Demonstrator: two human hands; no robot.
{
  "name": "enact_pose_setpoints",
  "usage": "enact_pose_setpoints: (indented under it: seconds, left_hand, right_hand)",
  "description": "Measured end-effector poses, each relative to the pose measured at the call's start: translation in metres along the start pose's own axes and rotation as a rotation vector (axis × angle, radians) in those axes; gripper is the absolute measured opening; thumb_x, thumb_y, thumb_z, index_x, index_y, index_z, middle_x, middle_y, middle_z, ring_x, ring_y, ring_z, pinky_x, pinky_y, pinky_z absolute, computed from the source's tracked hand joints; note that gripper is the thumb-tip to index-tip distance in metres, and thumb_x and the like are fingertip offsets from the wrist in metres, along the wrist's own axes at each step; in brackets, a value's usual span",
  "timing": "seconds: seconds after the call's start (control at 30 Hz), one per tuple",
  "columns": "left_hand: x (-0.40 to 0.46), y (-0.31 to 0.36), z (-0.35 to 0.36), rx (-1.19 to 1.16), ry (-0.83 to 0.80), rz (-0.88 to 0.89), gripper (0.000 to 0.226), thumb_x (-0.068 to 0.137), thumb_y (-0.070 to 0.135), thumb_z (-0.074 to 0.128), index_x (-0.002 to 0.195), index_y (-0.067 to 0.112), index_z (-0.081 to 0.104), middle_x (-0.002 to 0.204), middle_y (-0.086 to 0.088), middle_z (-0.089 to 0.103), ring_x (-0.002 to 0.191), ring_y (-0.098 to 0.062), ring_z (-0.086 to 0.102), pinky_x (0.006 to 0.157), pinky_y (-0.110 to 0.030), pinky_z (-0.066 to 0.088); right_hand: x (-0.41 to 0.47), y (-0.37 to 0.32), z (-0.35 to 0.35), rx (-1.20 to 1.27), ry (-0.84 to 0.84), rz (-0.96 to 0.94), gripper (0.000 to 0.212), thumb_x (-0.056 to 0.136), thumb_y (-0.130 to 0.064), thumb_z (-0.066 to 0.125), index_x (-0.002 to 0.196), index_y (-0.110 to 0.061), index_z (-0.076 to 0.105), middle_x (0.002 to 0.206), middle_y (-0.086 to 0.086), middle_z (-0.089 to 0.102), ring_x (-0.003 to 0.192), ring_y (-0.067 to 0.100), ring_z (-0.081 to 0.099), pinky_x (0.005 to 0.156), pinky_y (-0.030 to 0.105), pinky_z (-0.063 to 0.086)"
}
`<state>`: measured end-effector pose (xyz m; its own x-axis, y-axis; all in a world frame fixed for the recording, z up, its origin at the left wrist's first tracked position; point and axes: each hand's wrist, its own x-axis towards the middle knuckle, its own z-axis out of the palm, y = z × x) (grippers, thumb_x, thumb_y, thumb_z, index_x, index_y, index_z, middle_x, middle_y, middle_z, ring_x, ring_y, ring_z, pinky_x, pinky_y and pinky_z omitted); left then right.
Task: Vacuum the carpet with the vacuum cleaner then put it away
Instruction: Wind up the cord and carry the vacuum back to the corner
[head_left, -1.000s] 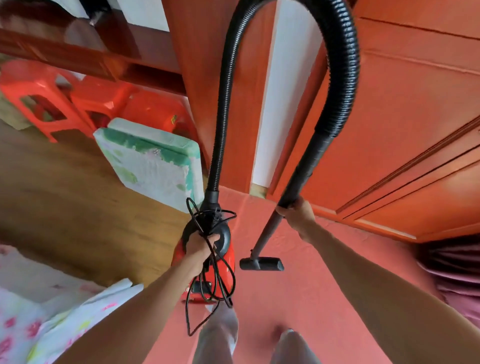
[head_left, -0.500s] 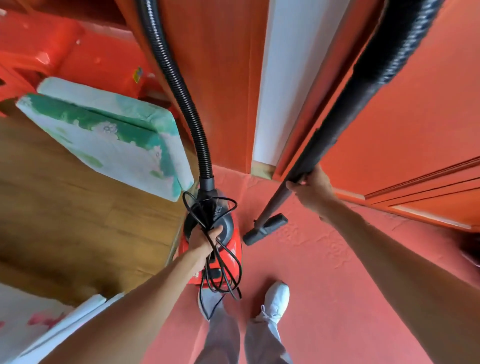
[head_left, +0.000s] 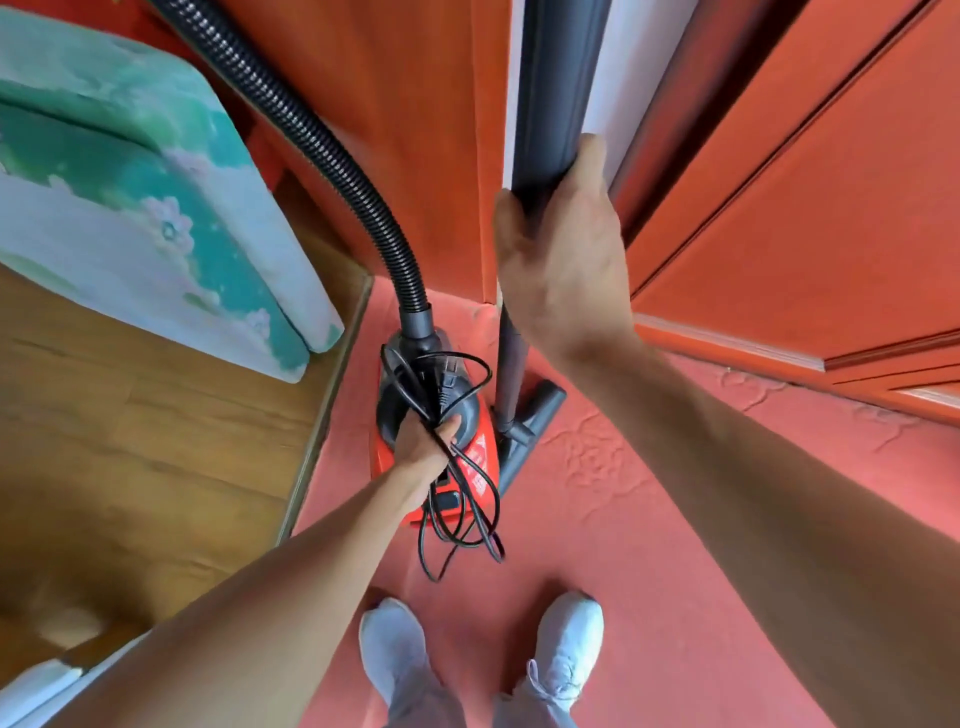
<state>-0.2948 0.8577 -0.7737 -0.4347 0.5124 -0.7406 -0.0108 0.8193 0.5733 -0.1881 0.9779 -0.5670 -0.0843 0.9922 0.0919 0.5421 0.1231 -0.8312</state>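
Fingers of the left hand (head_left: 428, 447) were curled round the carry handle of the red canister vacuum cleaner (head_left: 441, 462), and the same grip pinched the bundled black power cord (head_left: 457, 499), whose loops hung loose below the fist. The right hand (head_left: 563, 249) was wrapped round the black wand tube (head_left: 550, 93), thumb on one side and fingers on the other, holding it nearly upright. At the wand's foot the floor nozzle (head_left: 530, 431) sat just beside the canister, low over the red carpet (head_left: 649, 519). The ribbed hose (head_left: 322, 135) arched up from the canister's front and out of view at the top.

The canister was in the corner where the carpet met the wooden floor (head_left: 130, 441), close to the orange-red cabinet panels (head_left: 805, 208) and just ahead of the person's white shoes (head_left: 569, 631). A folded green floral cushion (head_left: 130, 182) leaned nearby on the left.

Judging by its build, the canister would be the heavy, rigid part, best lifted by its top handle. The wand looked stiff and light, easy to steer from mid-tube. The hose was springy and would tug sideways, and the loose cord could snag a foot or the nozzle unless kept gathered.
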Motion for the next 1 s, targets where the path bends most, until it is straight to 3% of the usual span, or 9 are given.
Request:
enact_pose_setpoints:
  seconds: [0.07, 0.17, 0.27, 0.37, 0.5, 0.67, 0.83, 1.0]
  left_hand:
    - [0.015, -0.004, 0.005, 0.013, -0.027, 0.005, 0.036, 0.090, 0.012, 0.064, 0.124, 0.003, 0.056, 0.116, -0.019, 0.066, 0.109, -0.036, 0.063, 0.094, -0.042, 0.049]
    - [0.043, -0.007, 0.001, 0.065, 0.013, 0.022, 0.034, 0.088, 0.014, 0.064, 0.120, 0.008, 0.055, 0.108, -0.013, 0.068, 0.101, -0.033, 0.065, 0.087, -0.038, 0.051]
    - [0.061, 0.004, -0.020, 0.207, 0.063, 0.025, 0.029, 0.085, 0.028, 0.069, 0.104, 0.008, 0.059, 0.096, -0.009, 0.069, 0.086, -0.028, 0.065, 0.072, -0.031, 0.048]
    - [0.065, 0.013, -0.033, 0.344, 0.001, 0.034, 0.026, 0.083, 0.035, 0.073, 0.086, 0.012, 0.061, 0.084, -0.002, 0.065, 0.079, -0.022, 0.060, 0.069, -0.026, 0.041]
    - [0.058, 0.011, -0.037, 0.391, -0.068, -0.007, 0.066, 0.064, 0.042, 0.083, 0.114, 0.007, 0.059, 0.109, -0.005, 0.069, 0.097, -0.024, 0.065, 0.085, -0.031, 0.052]
    - [0.038, 0.018, -0.038, 0.460, -0.077, -0.039, 0.096, 0.069, 0.035, 0.086, 0.137, -0.007, 0.033, 0.133, -0.015, 0.055, 0.122, -0.030, 0.054, 0.098, -0.033, 0.044]
    - [0.023, 0.022, -0.048, 0.451, -0.091, -0.028, 0.067, 0.071, 0.028, 0.083, 0.123, 0.002, 0.049, 0.115, -0.010, 0.066, 0.092, -0.022, 0.063, 0.063, -0.026, 0.047]
    - [0.004, 0.026, -0.054, 0.405, -0.044, 0.017, 0.061, 0.083, 0.018, 0.067, 0.136, 0.004, 0.040, 0.122, -0.011, 0.061, 0.102, -0.023, 0.057, 0.074, -0.027, 0.040]
  right_hand:
    - [-0.002, 0.009, 0.014, 0.016, 0.021, -0.030, 0.020, 0.093, -0.024, 0.046, 0.101, -0.018, 0.029, 0.086, 0.008, 0.058, 0.078, 0.033, 0.054, 0.064, 0.034, 0.037]
    - [-0.006, 0.018, 0.029, 0.032, 0.034, -0.084, 0.029, 0.099, -0.034, 0.048, 0.114, -0.011, 0.038, 0.078, -0.001, 0.051, 0.070, 0.028, 0.051, 0.061, 0.034, 0.039]
    - [-0.009, 0.025, 0.045, -0.020, 0.042, -0.100, 0.040, 0.100, -0.041, 0.049, 0.120, -0.008, 0.041, 0.079, -0.002, 0.048, 0.072, 0.033, 0.054, 0.059, 0.036, 0.039]
    - [-0.016, 0.035, 0.063, -0.101, -0.038, -0.058, 0.037, 0.097, -0.043, 0.054, 0.116, -0.014, 0.039, 0.080, -0.001, 0.050, 0.080, 0.037, 0.057, 0.060, 0.034, 0.029]
    - [-0.030, 0.048, 0.084, -0.073, -0.131, 0.107, 0.036, 0.092, -0.042, 0.062, 0.099, -0.025, 0.030, 0.087, 0.001, 0.057, 0.088, 0.034, 0.058, 0.063, 0.031, 0.028]
    - [-0.039, 0.048, 0.089, -0.044, -0.115, 0.250, 0.036, 0.085, -0.036, 0.070, 0.097, -0.023, 0.039, 0.082, -0.005, 0.050, 0.079, 0.024, 0.049, 0.058, 0.025, 0.021]
    - [-0.049, 0.047, 0.082, -0.061, -0.132, 0.275, 0.038, 0.080, -0.037, 0.074, 0.096, -0.026, 0.041, 0.073, -0.013, 0.046, 0.074, 0.018, 0.045, 0.058, 0.022, 0.025]
    - [-0.058, 0.050, 0.076, -0.077, -0.180, 0.331, 0.041, 0.077, -0.041, 0.076, 0.098, -0.025, 0.045, 0.083, -0.007, 0.056, 0.082, 0.020, 0.055, 0.067, 0.027, 0.036]
